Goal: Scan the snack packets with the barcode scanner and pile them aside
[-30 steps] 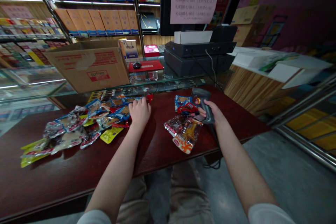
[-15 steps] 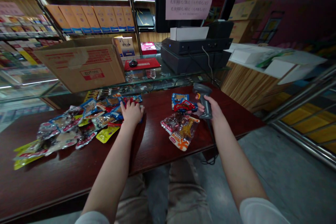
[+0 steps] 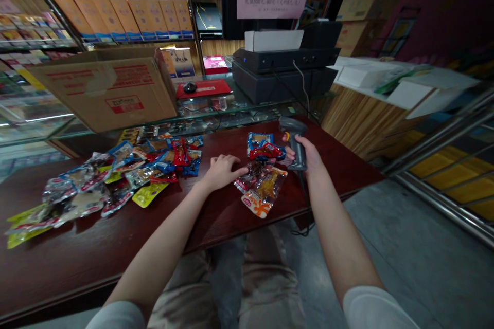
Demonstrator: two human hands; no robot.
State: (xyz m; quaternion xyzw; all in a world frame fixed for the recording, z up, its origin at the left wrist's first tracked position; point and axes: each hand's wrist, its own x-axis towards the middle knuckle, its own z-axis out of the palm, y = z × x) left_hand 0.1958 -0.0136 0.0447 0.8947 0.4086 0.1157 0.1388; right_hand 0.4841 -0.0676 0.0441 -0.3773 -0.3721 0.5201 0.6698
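My right hand (image 3: 307, 154) is wrapped round the handle of a grey barcode scanner (image 3: 295, 146), held upright over the table's right part. My left hand (image 3: 223, 171) is low over the table between two groups of snack packets, palm down, thumb apart from the fingers; I see nothing held in it. Its thumb reaches the edge of a dark-filled snack packet (image 3: 247, 181). Beside that lies a clear and orange packet (image 3: 266, 190). Behind them are a red packet (image 3: 266, 150) and a blue packet (image 3: 259, 139). To the left spreads a heap of snack packets (image 3: 142, 172).
A cardboard box (image 3: 127, 95) stands at the back left on a glass counter. Behind the table are a mouse (image 3: 189, 87) on a red sheet and a black cash drawer (image 3: 280, 82). A cable (image 3: 303, 190) hangs from the scanner. A metal railing (image 3: 443, 200) is at right.
My left hand has moved right, off the left heap to beside the smaller group of packets. My right hand still holds the scanner. The view has shifted slightly.
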